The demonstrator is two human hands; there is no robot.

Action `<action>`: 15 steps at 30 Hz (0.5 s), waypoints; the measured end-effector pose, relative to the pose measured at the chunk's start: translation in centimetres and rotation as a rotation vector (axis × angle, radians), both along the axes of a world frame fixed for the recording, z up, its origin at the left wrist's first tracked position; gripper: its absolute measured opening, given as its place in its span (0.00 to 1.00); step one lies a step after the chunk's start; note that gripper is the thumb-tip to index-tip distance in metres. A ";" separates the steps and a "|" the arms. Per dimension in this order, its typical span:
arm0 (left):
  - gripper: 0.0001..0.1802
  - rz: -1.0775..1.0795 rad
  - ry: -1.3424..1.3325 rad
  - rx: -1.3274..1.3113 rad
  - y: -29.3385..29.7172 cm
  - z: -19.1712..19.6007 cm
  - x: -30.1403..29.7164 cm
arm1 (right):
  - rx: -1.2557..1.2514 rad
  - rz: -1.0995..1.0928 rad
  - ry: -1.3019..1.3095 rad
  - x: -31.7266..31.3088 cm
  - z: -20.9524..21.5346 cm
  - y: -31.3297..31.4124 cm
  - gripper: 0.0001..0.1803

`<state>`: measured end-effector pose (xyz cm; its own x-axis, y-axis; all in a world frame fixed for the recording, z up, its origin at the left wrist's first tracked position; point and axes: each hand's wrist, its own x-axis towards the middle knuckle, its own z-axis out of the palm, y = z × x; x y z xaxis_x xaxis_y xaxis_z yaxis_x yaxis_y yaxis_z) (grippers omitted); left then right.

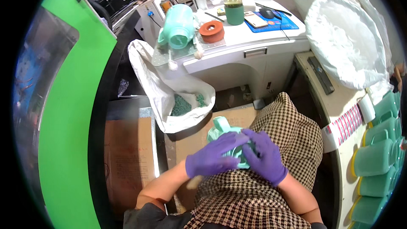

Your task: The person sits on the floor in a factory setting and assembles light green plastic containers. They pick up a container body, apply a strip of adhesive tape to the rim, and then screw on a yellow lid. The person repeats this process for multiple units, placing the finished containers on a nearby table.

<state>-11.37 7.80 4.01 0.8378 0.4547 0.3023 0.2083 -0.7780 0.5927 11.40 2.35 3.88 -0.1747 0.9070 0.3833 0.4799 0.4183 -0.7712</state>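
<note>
A mint-green plastic jug [220,124] with a loop handle rests at my lap, partly covered by my hands. My left hand [214,154], in a purple glove, lies across the jug's near left side with its fingers bent over it. From the right, my right hand [266,154], also gloved in purple, curls its fingers and thumb round the other side. The fingertips of both hands meet close together over the jug, and what lies under them is hidden. A brown and black checked cloth [284,131] covers my lap beneath.
A white sack [167,89] with green scraps stands ahead. On the white desk [271,38] lie another mint jug [178,23], an orange tape roll [212,31] and a bottle [234,10]. Several green jugs [373,157] line the right bench, near a label roll [345,123]. A green machine panel [76,101] stands left.
</note>
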 end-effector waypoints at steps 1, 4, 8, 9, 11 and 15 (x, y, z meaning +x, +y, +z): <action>0.43 -0.004 0.005 0.083 0.2 -0.4 0.4 | -0.039 0.014 0.023 0.8 -0.3 0.3 0.24; 0.49 0.170 0.073 0.245 -0.3 2.5 3.7 | -0.065 -0.038 0.093 2.3 -1.4 0.2 0.24; 0.57 0.378 -0.081 0.027 -0.8 -0.3 5.4 | 0.273 -0.177 -0.004 2.4 -0.6 -2.1 0.28; 0.51 0.460 -0.257 0.065 -1.3 -0.6 6.0 | 0.264 -0.130 -0.081 2.3 -0.3 -2.4 0.28; 0.48 0.405 -0.189 0.156 -1.3 -0.3 5.9 | 0.236 -0.039 -0.242 2.0 0.3 -3.2 0.29; 0.38 0.234 -0.234 0.336 -2.4 -0.9 7.1 | -0.028 0.079 -0.499 2.0 -2.1 -4.1 0.27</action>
<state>-4.25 5.41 3.09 0.6162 0.4680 0.6334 0.2917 -0.8827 0.3684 13.36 -1.79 1.81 -0.3987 0.8923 0.2116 0.7609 0.4507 -0.4668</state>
